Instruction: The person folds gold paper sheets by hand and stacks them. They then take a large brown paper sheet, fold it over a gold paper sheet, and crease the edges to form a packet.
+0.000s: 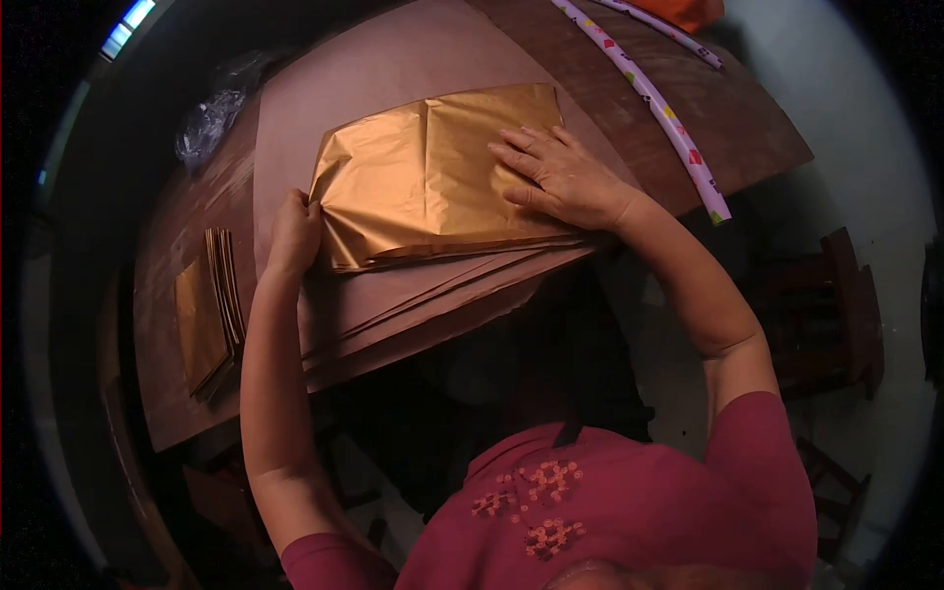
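Note:
A folded sheet of shiny gold paper [393,177] lies on large brown paper sheets [374,74] on the table, with a crease running down its middle. At its left edge, my left hand [294,234] pinches the gold paper, and wrinkles spread from the grip. My right hand [565,179] rests flat on the right part of the gold paper, fingers spread. Several layers show along the near edge of the brown sheets.
A stack of folded gold and brown paper [205,320] sits at the table's left. Two rolls of patterned wrapping paper, one a long pink roll [654,103], lie at the right. Crumpled clear plastic [211,123] is at the back left. A wooden chair [831,315] stands beyond the table [733,118].

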`<state>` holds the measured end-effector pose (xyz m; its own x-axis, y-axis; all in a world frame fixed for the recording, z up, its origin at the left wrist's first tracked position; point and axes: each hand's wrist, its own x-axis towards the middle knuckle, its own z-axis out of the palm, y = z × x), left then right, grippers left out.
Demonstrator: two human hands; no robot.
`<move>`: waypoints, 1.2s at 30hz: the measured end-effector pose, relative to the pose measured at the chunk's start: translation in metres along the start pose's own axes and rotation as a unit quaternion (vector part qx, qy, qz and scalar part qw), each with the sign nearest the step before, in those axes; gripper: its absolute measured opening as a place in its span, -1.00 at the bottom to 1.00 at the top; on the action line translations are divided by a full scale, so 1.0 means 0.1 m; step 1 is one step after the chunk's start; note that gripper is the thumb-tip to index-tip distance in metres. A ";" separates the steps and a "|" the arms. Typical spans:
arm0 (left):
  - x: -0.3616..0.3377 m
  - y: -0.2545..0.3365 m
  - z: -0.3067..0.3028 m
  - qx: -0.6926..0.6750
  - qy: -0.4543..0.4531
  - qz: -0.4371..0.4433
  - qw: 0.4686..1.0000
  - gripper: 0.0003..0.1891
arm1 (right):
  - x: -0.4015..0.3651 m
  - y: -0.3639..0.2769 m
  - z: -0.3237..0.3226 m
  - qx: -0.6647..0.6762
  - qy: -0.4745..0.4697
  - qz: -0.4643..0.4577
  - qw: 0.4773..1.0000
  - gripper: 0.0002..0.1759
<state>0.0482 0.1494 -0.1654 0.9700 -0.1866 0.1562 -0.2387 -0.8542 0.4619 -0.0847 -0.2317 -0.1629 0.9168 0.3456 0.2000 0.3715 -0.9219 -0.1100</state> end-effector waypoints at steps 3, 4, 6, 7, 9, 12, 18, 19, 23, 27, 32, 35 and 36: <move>-0.02 0.00 0.01 0.013 0.018 0.005 1.000 -0.74 | 0.01 0.16 -0.17 0.269 -0.011 0.027 0.963 -0.34; -0.01 -0.01 0.01 0.015 0.016 0.002 1.000 -0.74 | -0.01 0.24 -0.18 0.265 -0.011 0.030 0.964 -0.34; 0.00 -0.01 0.02 0.016 0.016 -0.001 1.000 -0.74 | -0.02 0.36 -0.21 0.517 0.002 0.064 0.854 -0.28; 0.00 -0.01 0.02 0.014 0.016 -0.006 1.000 -0.74 | 0.01 0.41 -0.21 0.516 0.003 0.064 0.854 -0.28; 0.00 -0.02 0.03 0.014 0.017 -0.010 1.000 -0.74 | 0.04 0.42 -0.27 0.317 0.099 0.045 0.942 -0.30; -0.02 0.00 0.02 0.003 0.028 0.002 1.000 -0.77 | 0.12 0.11 -0.30 0.095 0.103 0.016 0.990 -0.31; -0.01 -0.02 0.04 -0.015 0.032 -0.013 0.999 -0.78 | 0.17 -0.44 0.05 -0.062 0.028 -0.021 0.997 -0.21; -0.01 -0.03 0.05 -0.014 0.038 -0.008 0.999 -0.78 | 0.17 -0.43 0.07 -0.066 0.035 -0.022 0.997 -0.21; -0.01 -0.07 0.08 0.010 0.043 -0.023 0.999 -0.75 | 0.17 -0.35 0.08 0.028 -0.061 0.016 0.998 -0.15; 0.08 -0.16 -0.01 0.011 0.004 -0.065 0.998 -0.64 | 0.17 -0.32 0.10 0.038 -0.064 0.012 0.997 -0.15; -0.08 0.60 -0.15 0.126 0.115 0.070 0.983 -0.48 | 0.16 -0.36 0.05 0.030 -0.075 0.017 0.997 -0.18; -0.23 1.18 -0.03 0.058 -0.019 0.349 0.935 -0.51 | 0.17 -0.35 0.09 0.018 -0.075 0.017 0.997 -0.18; -0.25 1.30 0.04 0.063 -0.065 0.384 0.919 -0.51 | 0.17 -0.35 0.10 0.015 -0.067 0.013 0.998 -0.17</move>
<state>-0.0070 0.0416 -0.1125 0.5177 -0.8067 0.2851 -0.8554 -0.4948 0.1533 -0.0808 -0.1918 -0.1651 0.9368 0.3437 0.0659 0.3497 -0.9259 -0.1426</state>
